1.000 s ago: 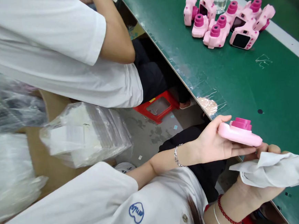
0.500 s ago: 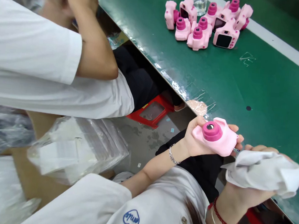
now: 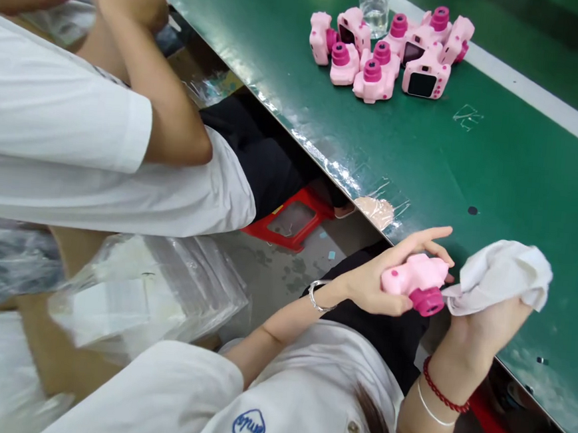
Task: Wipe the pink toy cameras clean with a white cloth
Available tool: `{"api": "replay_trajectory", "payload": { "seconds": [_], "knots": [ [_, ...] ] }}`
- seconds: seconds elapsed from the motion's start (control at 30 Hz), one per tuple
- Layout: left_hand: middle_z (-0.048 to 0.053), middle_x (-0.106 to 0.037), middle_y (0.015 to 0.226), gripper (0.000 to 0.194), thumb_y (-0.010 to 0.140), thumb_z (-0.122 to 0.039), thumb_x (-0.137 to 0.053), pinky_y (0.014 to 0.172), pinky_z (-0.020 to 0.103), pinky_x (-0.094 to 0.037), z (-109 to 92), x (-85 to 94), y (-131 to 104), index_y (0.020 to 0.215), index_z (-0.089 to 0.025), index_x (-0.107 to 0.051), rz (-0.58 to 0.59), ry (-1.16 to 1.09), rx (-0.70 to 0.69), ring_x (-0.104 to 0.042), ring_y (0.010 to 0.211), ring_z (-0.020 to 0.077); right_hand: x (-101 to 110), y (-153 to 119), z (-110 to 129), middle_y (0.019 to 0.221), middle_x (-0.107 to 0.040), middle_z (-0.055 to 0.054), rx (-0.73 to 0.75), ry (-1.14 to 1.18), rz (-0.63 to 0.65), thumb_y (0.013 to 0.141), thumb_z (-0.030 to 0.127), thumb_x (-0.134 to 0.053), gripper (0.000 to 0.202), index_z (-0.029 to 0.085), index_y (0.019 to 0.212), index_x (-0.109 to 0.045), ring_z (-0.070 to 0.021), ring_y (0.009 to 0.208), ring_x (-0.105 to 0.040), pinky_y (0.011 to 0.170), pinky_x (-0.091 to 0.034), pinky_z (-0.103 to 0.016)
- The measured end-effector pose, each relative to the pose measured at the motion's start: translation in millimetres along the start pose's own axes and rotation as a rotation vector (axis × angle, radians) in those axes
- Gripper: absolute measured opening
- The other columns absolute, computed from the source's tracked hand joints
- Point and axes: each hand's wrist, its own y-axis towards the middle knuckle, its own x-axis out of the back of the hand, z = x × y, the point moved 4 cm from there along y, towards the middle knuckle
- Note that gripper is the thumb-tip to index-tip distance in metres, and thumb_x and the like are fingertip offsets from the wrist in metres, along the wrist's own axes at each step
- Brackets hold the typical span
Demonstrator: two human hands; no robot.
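Observation:
My left hand (image 3: pixel 378 287) grips a pink toy camera (image 3: pixel 417 276) over the green table's near edge, its magenta lens tilted down and to the right, its index finger stretched out. Just right of it, my right hand (image 3: pixel 493 326) holds a white cloth (image 3: pixel 504 277), which covers most of its fingers. The cloth's lower left corner is close to the lens. Several pink toy cameras (image 3: pixel 374 80) stand in a group at the top of the green table (image 3: pixel 517 174), some with screens showing.
A clear glass (image 3: pixel 374 10) stands behind the camera group. At the left sits another person in a white shirt (image 3: pixel 63 98), forearms raised. Plastic-wrapped packages (image 3: pixel 153 292) lie at the lower left. A red stool (image 3: pixel 289 220) is under the table's edge.
My left hand has turned the toy camera, so its lens now faces down and right instead of up. My right hand with the cloth has moved up and left. The other person's forearms have shifted.

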Motion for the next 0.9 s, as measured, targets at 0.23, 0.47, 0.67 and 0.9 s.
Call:
{"api": "replay_trajectory", "payload": {
  "seconds": [0.23, 0.47, 0.67, 0.9],
  "knots": [
    [0.014, -0.048, 0.146, 0.121, 0.062, -0.011, -0.059, 0.114, 0.043, -0.041, -9.9, -9.5, 2.1, 0.163, -0.024, 0.005, 0.154, 0.539, -0.104, -0.05, 0.134, 0.0296, 8.0, -11.9, 26.2, 0.076, -0.061, 0.004, 0.379, -0.365, -0.18, 0.079, 0.018, -0.073, 0.007, 0.021, 0.085, -0.068, -0.0121, 0.068, -0.057, 0.065, -0.048, -0.026],
    [0.012, -0.052, 0.14, 0.095, 0.07, -0.024, -0.072, 0.117, 0.042, -0.038, -21.2, -6.9, 8.0, 0.157, -0.023, -0.034, -0.204, 0.416, 0.042, -0.051, 0.129, 0.03, -18.0, -46.0, 52.1, 0.111, -0.073, -0.005, 0.557, -0.462, 0.723, 0.088, 0.009, -0.064, 0.027, 0.022, 0.11, -0.073, -0.0249, 0.111, -0.068, 0.098, -0.054, -0.045],
    [0.003, -0.061, 0.092, 0.048, 0.087, -0.048, -0.061, 0.076, 0.027, -0.052, -1.1, -10.9, 18.2, 0.125, -0.02, -0.064, -0.534, -0.374, 0.458, -0.06, 0.081, 0.0158, 11.8, -25.7, 18.2, 0.087, -0.069, 0.002, 0.108, -0.114, 0.253, 0.088, 0.015, -0.063, 0.014, 0.024, 0.089, -0.074, -0.016, 0.085, -0.07, 0.082, -0.06, -0.033],
    [-0.002, -0.063, 0.086, 0.012, 0.095, -0.03, -0.062, 0.066, 0.017, -0.043, -6.9, -20.7, 30.9, 0.094, -0.019, -0.067, -0.71, -0.565, 0.55, -0.057, 0.074, 0.0079, -0.8, -30.3, 20.0, 0.112, -0.067, -0.001, 0.354, -0.11, 0.355, 0.106, 0.022, -0.024, 0.047, 0.027, 0.116, -0.07, -0.0197, 0.12, -0.064, 0.104, -0.055, -0.04]
  ]
}}
